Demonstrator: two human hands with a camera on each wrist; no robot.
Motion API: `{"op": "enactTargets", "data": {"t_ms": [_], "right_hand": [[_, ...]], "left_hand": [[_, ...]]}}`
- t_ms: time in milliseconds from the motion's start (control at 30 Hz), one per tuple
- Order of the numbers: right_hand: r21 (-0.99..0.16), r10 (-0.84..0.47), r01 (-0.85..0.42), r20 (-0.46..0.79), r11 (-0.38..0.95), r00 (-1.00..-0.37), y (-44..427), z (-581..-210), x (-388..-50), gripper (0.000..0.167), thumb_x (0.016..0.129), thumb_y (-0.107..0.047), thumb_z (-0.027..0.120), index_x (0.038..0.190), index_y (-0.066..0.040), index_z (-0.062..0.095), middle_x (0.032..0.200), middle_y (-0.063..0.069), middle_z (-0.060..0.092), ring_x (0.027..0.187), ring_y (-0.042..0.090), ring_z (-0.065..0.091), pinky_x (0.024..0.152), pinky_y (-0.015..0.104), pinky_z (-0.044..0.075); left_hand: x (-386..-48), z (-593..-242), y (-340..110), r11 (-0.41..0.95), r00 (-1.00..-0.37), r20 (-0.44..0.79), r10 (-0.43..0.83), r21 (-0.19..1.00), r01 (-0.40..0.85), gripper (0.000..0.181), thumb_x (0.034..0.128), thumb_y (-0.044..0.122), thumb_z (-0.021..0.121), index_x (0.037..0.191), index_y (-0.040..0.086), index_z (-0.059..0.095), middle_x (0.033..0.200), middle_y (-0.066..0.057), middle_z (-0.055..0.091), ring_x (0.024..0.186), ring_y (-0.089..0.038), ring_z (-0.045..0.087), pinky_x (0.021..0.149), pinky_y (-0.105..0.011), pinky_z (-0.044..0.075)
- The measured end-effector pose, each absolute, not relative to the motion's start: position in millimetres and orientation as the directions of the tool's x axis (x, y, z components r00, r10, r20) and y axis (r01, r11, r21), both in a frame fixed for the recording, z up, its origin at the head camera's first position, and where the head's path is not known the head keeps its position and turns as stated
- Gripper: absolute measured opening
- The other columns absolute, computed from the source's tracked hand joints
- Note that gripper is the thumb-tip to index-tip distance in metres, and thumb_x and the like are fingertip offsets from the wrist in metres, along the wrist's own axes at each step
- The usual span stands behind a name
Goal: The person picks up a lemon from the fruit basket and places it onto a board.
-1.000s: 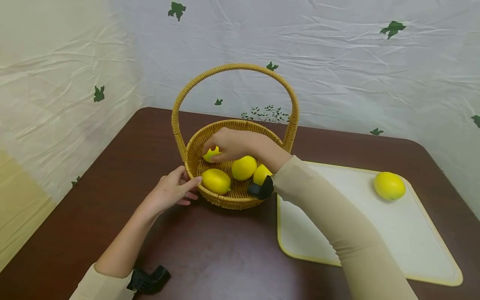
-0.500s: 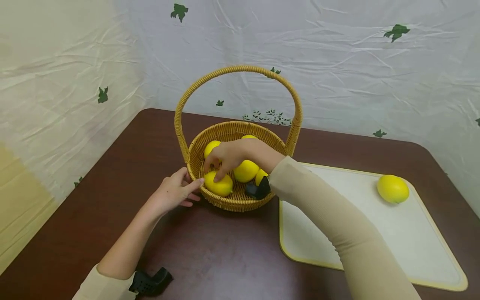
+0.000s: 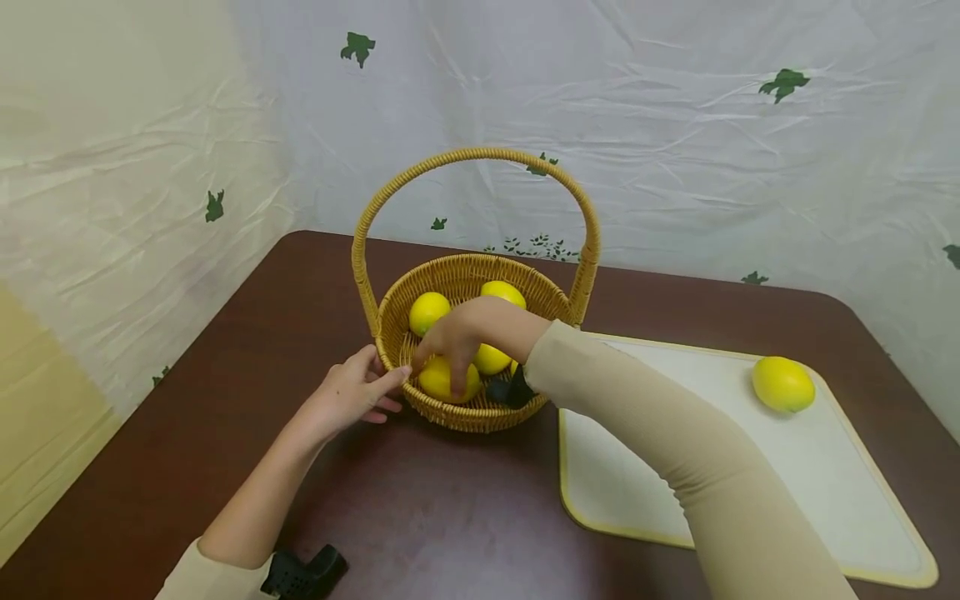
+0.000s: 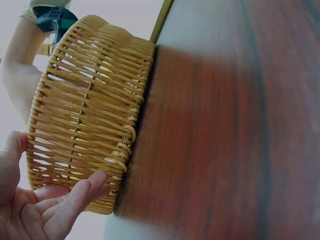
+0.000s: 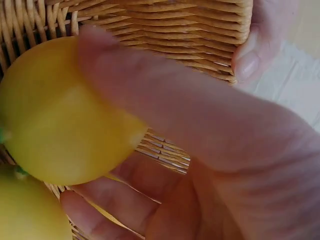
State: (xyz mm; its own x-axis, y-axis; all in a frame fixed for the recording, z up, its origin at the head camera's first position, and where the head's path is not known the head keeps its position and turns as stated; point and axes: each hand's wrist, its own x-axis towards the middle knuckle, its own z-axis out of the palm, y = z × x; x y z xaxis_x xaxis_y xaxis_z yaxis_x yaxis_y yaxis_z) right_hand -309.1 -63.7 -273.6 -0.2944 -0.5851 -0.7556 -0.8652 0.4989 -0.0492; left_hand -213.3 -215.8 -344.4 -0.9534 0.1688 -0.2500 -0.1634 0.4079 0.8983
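A wicker basket point(image 3: 480, 422) with a tall arched handle stands on the table, with several yellow lemons inside. At its left rim my left hand point(image 3: 347, 393) holds on, thumb over the edge and fingers against the woven outside wall, as the left wrist view shows. My right hand point(image 3: 471, 329) reaches down into the basket and grips the front lemon point(image 3: 438, 380), thumb on one side and fingers on the other. Behind it lie a left lemon point(image 3: 430, 313) and a back lemon point(image 3: 502, 292). Others are partly hidden under my right hand and wrist.
A white board with a yellow edge point(image 3: 637, 500) lies to the basket's right, partly beneath my right sleeve. One lemon point(image 3: 783, 384) sits on its far right part. White cloth with green leaf prints point(image 3: 675, 167) hangs behind the dark table point(image 3: 435, 517).
My right hand has left the lemon at the basket's back left and come forward to the front lemon, which has shifted slightly right. My left hand stays on the rim.
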Motion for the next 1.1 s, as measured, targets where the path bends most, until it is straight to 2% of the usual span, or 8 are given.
{"op": "enactTargets", "data": {"t_ms": [333, 467, 667, 800, 900, 1100], "right_hand": [[0.010, -0.564, -0.860, -0.752, 0.509, -0.342, -73, -278, -310, 0.068, 0.081, -0.035, 0.068, 0.140, -0.025, 0.036, 0.143, -0.003, 0.034, 0.124, 0.013, 0.036, 0.101, 0.033, 0.033], [0.015, -0.552, -0.860, -0.762, 0.510, -0.340, -76, -282, -311, 0.068, 0.081, -0.034, 0.068, 0.141, -0.024, 0.035, 0.143, -0.002, 0.034, 0.123, 0.013, 0.035, 0.101, 0.033, 0.033], [0.066, -0.529, -0.873, -0.773, 0.483, -0.351, -81, -282, -312, 0.062, 0.080, -0.036, 0.069, 0.136, -0.029, 0.042, 0.138, -0.005, 0.038, 0.114, 0.012, 0.041, 0.094, 0.032, 0.039], [0.075, -0.537, -0.880, -0.767, 0.468, -0.351, -84, -274, -313, 0.063, 0.080, -0.037, 0.069, 0.136, -0.027, 0.042, 0.137, -0.005, 0.039, 0.113, 0.012, 0.041, 0.093, 0.032, 0.040], [0.038, -0.574, -0.871, -0.737, 0.490, -0.356, -84, -267, -314, 0.064, 0.081, -0.035, 0.069, 0.137, -0.025, 0.041, 0.137, -0.006, 0.040, 0.114, 0.013, 0.041, 0.094, 0.032, 0.039], [-0.016, -0.679, -0.851, -0.611, 0.525, -0.407, -75, -255, -315, 0.059, 0.081, -0.031, 0.068, 0.135, -0.029, 0.045, 0.134, -0.006, 0.045, 0.113, 0.014, 0.042, 0.094, 0.033, 0.039]], "left_hand": [[-217, -350, -218, 0.403, -0.957, -0.245, 0.154, 0.900, -0.166, 0.037, 0.0896, 0.036, 0.058, 0.098, 0.002, 0.045, 0.098, -0.015, 0.063, 0.079, -0.024, 0.067, 0.063, -0.036, 0.056], [-218, -353, -218, 0.402, -0.960, -0.237, 0.151, 0.902, -0.159, 0.035, 0.0900, 0.034, 0.058, 0.097, 0.002, 0.045, 0.097, -0.014, 0.064, 0.078, -0.024, 0.067, 0.062, -0.036, 0.056], [-221, -354, -219, 0.409, -0.962, -0.231, 0.144, 0.900, -0.154, 0.037, 0.0897, 0.036, 0.058, 0.096, 0.002, 0.044, 0.097, -0.014, 0.063, 0.077, -0.025, 0.067, 0.062, -0.037, 0.056], [-223, -357, -219, 0.409, -0.963, -0.233, 0.135, 0.899, -0.160, 0.035, 0.0893, 0.035, 0.059, 0.095, 0.003, 0.045, 0.095, -0.013, 0.063, 0.076, -0.024, 0.067, 0.061, -0.037, 0.056], [-225, -358, -220, 0.407, -0.963, -0.234, 0.133, 0.899, -0.163, 0.036, 0.0886, 0.035, 0.060, 0.096, 0.003, 0.046, 0.095, -0.013, 0.063, 0.076, -0.024, 0.067, 0.061, -0.037, 0.056], [-227, -358, -222, 0.407, -0.961, -0.232, 0.151, 0.901, -0.154, 0.036, 0.0900, 0.035, 0.058, 0.099, 0.003, 0.046, 0.098, -0.017, 0.062, 0.077, -0.025, 0.067, 0.062, -0.037, 0.056]]}}
